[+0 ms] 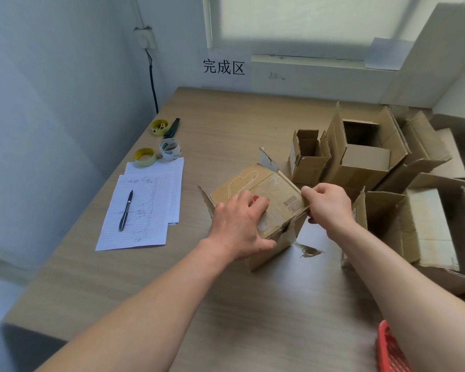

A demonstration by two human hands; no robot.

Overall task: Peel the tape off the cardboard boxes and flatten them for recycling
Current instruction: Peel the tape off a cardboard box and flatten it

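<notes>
Nearest me, a red basket (pixel 389 353) sits at the table's (pixel 226 304) right edge. My left hand (pixel 239 224) lies flat on top of the cardboard box (pixel 274 194) in the middle of the table, fingers spread, pressing it. My right hand (pixel 328 205) pinches the tape (pixel 305 200) at the box's right edge. Beyond stand opened boxes (pixel 360 149); far left, lined paper (pixel 145 205), a pen (pixel 126 210) and tape rolls (pixel 169 149)

Forearms bare, sleeveless; left hand (pixel 236 224) red-painted nail.
</notes>
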